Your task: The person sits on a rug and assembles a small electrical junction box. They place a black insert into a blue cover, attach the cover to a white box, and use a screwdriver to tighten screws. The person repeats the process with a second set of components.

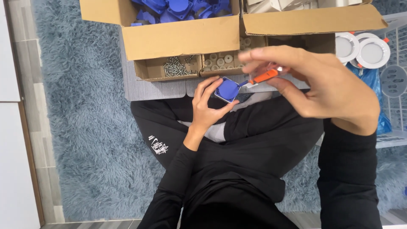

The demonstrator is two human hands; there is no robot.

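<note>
Above the crossed legs in black trousers [254, 140], on a shaggy blue-grey rug [85, 127]: left hand [206, 106] half closed, fingers curled up around a small blue square part [228, 90] with a round centre, thumb and fingertips pinching its edges, palm turned upward. Right hand [322, 85] raised nearer the camera, partly blurred, fingers bent and loosely gathered around an orange-handled screwdriver [263, 77]; grip closed on the handle, tip touching the blue part's right edge. Blue part held just in front of a low cardboard tray, between the two hands.

Just beyond the hands, one tray compartment with a heap of small metal screws [176, 67], the next with pale round washers or caps [218, 61]. Behind, a large open cardboard box [178, 38] full of more blue parts [178, 7], and beside it a second cardboard box [313, 19] holding white pieces. At the far right, round white light fittings [373, 51] stacked in a pale plastic basket [396, 80], with blue plastic wrap [373, 85] beneath.
</note>
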